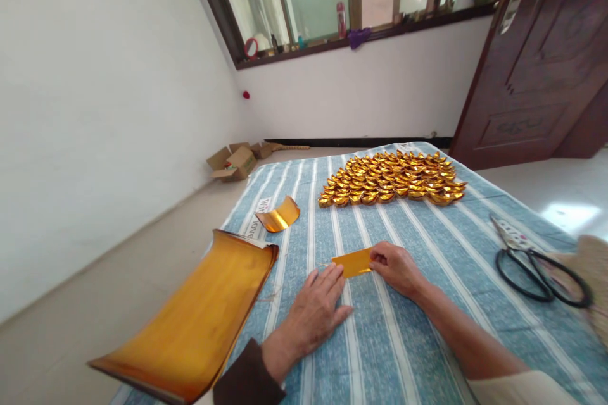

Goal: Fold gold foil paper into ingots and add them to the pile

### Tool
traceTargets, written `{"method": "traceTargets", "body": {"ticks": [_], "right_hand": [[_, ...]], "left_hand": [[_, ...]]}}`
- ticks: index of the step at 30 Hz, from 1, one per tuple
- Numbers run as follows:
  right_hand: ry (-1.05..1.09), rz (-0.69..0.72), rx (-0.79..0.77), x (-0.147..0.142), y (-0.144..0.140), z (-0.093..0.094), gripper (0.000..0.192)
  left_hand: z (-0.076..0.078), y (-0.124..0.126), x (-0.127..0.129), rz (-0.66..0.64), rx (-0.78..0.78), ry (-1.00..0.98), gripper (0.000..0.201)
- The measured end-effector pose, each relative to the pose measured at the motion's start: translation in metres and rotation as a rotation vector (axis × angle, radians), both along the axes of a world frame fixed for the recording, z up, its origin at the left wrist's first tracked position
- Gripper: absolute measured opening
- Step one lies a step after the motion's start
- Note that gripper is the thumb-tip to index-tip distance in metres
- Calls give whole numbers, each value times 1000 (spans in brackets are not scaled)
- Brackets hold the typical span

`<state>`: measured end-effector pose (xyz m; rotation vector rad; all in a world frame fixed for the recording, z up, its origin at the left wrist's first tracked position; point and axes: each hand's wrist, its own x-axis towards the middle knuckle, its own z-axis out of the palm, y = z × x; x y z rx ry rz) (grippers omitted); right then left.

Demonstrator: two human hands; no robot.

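A small rectangle of gold foil paper [356, 263] lies on the striped cloth between my hands. My left hand [319, 307] rests flat, its fingertips over the paper's left end and its thumb spread out. At the right end, my right hand [394, 267] pinches the paper's edge between thumb and fingers. A curled stack of large gold foil sheets [190, 323] lies to the left of my left hand. Beyond that stack sits a smaller curled piece of gold foil paper [280, 215].
Rows of folded gold paper ingots [389, 180] cover the far part of the blue-and-white striped cloth [304, 247]. Black-handled scissors [536, 272] lie at the right. A cardboard box [235, 163] stands on the floor beyond. A brown door [536, 63] stands at the right.
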<state>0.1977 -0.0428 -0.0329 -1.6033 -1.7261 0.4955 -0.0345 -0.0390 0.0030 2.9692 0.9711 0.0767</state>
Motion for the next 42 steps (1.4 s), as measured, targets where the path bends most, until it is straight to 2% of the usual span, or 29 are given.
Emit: {"method": "traceTargets", "body": {"ticks": [7, 16, 20, 25, 34, 42], "right_hand": [[-22, -2, 15, 1, 0, 0, 9], [-86, -18, 59, 2, 0, -7, 8], [-142, 14, 78, 1, -2, -3, 9], [-248, 52, 119, 4, -3, 3, 15], [-370, 72, 158, 12, -2, 4, 12], [-516, 50, 127, 4, -9, 11, 23]], "left_hand": [[7, -2, -14, 51, -3, 31, 42], [6, -1, -10, 118, 41, -103, 27], [4, 6, -4, 76, 26, -190, 37], [1, 15, 10, 29, -44, -211, 39], [-3, 23, 14, 6, -53, -254, 26], [1, 26, 23, 5, -92, -287, 16]]}}
